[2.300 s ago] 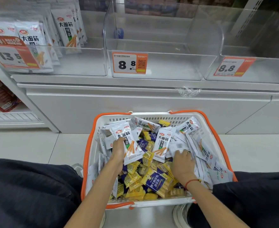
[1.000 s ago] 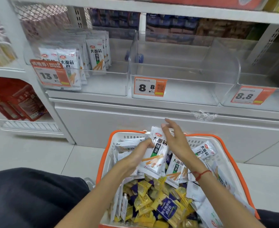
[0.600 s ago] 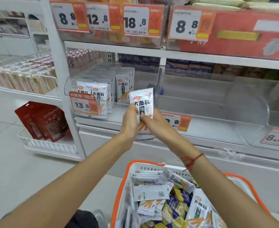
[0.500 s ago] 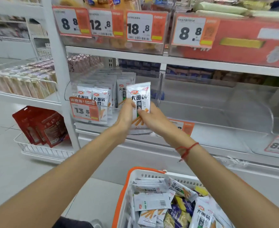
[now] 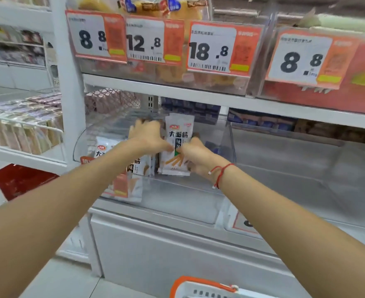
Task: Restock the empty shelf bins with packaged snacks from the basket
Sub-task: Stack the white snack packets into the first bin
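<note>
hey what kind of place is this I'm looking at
Most likely a grocery or convenience store aisle. Printed price tags hang along the upper shelf edge, clear plastic bins hold rows of identical packaged snacks, and an orange-rimmed shopping basket sits on the floor below.

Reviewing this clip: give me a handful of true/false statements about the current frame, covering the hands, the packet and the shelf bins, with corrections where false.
1. The right hand grips a white snack packet held upright. True.
2. The packet is being put into the bin at far right. False: it is at the left clear bin, which already holds matching packets.
3. The left hand reaches into that same bin beside the packet. True.
4. The orange-rimmed basket sits on the upper shelf. False: only its rim shows at the bottom edge, below the shelves.
5. The price tag right above the packet reads 8.8. False: it reads 18.8.
</note>
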